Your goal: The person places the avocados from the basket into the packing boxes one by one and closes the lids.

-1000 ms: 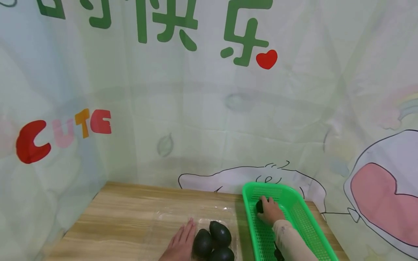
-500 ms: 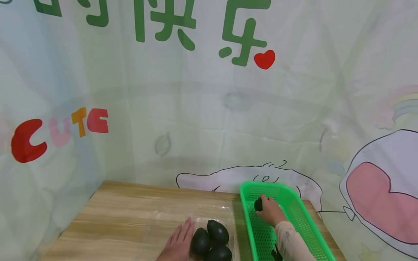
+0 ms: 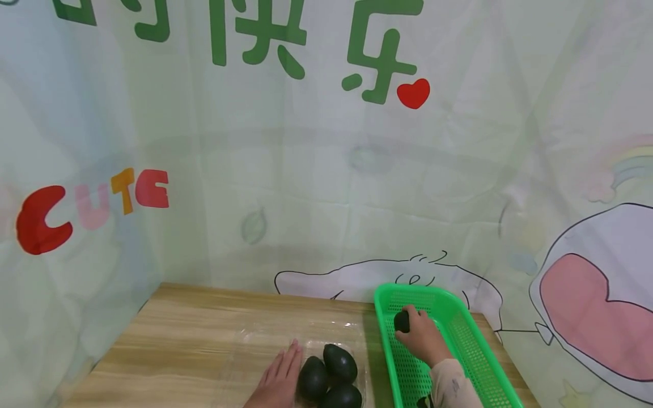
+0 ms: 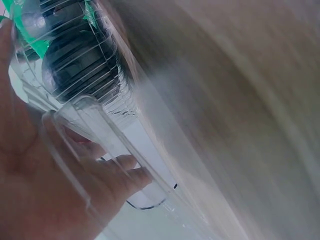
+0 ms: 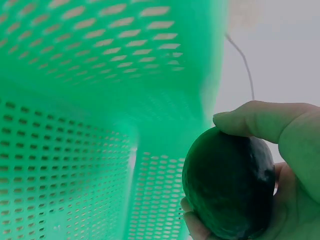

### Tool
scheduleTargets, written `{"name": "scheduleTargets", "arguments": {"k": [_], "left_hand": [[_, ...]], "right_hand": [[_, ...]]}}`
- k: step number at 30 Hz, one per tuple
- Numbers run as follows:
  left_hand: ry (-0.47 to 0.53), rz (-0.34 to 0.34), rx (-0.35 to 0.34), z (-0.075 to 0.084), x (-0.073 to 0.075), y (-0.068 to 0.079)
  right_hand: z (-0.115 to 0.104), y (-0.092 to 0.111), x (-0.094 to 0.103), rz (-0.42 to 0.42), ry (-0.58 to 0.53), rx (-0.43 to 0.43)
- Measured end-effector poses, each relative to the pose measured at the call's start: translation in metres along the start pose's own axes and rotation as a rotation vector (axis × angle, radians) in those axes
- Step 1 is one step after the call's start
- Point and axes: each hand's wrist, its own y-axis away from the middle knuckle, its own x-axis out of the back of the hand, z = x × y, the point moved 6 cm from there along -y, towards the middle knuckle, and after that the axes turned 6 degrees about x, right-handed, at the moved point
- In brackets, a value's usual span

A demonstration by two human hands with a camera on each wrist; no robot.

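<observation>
Printed cloth backdrop (image 3: 306, 187) largest; hangs behind the green basket (image 3: 474, 351), whose far rim sits close to it. Wood-grain table (image 3: 189, 328): back edge along the cloth; a broad stretch of wood well left of the basket, only a thin strip to its right. Basket long, mesh-walled, open-topped; moving room over mesh right of the sleeve (image 3: 454, 388), much less at the left wall. Clear plastic container (image 3: 352, 325), spread open, just left of the basket, narrow band of wood between.

Left hand (image 3: 278, 377) on the container, left of the basket: fingers straight, nearly together. Right hand (image 3: 424, 337) inside the basket's far half, thumb and fingers clamped round one dark fruit (image 3: 401, 322), near the left wall; cannot tell if it touches the floor. Three similar fruits (image 3: 340, 364) touching, in the container's half nearest the basket. Small dark patch (image 3: 423, 402) by the sleeve, mostly hidden, unidentified.

Against half a second ago: held fruit slightly nearer the basket's left wall, more of it showing; left hand unmoved.
</observation>
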Motion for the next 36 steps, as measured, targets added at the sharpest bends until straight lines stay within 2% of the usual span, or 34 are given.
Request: {"name": "scheduleTargets", "arguments": {"k": [8,15,30,36], "left_hand": [[0.013,-0.084,0.054,-0.001,-0.002,-0.003],[0.013,-0.043,0.021,0.001,0.001,0.000],[-0.002,-0.090,0.041,0.002,0.001,-0.002],[-0.019,-0.034,0.005,0.002,0.002,0.001]], "right_hand": [[-0.017,0.012,0.009,0.047,-0.060,0.010],[-0.031,0.021,0.012,0.076,-0.075,0.007],[-0.065,0.035,0.007,0.083,-0.118,-0.001],[-0.079,0.039,0.002,0.106,-0.113,0.060]]}}
